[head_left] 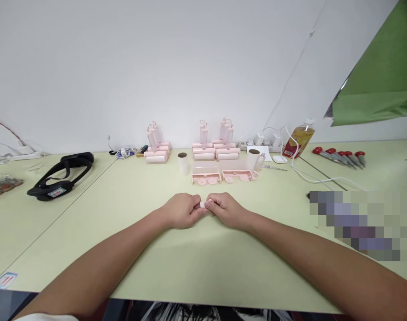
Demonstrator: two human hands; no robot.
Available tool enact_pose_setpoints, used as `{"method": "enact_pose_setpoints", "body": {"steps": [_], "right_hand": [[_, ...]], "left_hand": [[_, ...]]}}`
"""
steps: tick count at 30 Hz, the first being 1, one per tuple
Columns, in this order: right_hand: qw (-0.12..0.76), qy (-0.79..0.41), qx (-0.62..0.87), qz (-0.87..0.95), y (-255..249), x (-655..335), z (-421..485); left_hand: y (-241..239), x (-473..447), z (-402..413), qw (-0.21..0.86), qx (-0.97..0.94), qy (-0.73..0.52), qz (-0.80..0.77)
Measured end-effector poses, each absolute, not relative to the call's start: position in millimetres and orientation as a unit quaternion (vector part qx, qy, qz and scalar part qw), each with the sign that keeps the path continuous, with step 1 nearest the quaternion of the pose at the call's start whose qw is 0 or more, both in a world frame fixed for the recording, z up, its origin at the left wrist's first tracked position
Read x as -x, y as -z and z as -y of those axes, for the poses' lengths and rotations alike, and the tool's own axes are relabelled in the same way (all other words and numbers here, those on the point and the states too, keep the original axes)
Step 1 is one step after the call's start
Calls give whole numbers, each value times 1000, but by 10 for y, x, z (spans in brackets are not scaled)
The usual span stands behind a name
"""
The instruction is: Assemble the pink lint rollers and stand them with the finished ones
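My left hand point(181, 210) and my right hand point(223, 209) rest together on the pale green table point(197, 263), fingertips meeting. Both pinch a small pale pink piece point(202, 204) between them; its shape is mostly hidden by my fingers. Beyond my hands lie two flat pink trays with round discs point(206, 175) point(238, 174). Behind those stand two white rolls with brown cores point(182, 162) point(253, 158) and stacks of pink lint-roller parts point(156, 149) point(216, 145).
A black headset point(61, 174) lies at the left. An orange drink bottle point(299, 139), power strip with chargers point(265, 141) and white cable point(310, 176) sit back right. Red-handled screwdrivers point(340, 157) lie far right. A green sheet point(380, 76) hangs top right.
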State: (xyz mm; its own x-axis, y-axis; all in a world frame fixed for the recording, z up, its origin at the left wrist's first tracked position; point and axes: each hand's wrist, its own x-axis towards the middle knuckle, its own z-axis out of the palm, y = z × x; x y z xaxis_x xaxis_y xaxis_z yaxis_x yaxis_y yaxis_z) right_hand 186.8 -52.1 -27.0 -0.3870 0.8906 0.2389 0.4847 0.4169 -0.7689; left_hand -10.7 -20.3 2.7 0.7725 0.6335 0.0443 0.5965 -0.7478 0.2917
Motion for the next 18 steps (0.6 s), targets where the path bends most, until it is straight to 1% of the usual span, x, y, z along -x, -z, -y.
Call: {"method": "enact_pose_setpoints", "body": {"steps": [3,7,11,15,18], "right_hand": [[333,-303,434,780,276,-1873,522],[345,-274,418,794,254,-1925,496],[365,-258,454,771,233,-1989,441],[348,-259,477,764,228,-1966,436],[337,-267,465,774,217,-1911,473]], "left_hand": [[-33,122,165,165,-931,-72,-318],[-31,163,107,238,-912,-83,-323],[-5,232,56,292,-876,-130,-362],[-2,231,111,289,-857,-189,-383],[-24,169,209,274,-880,-185,-341]]}}
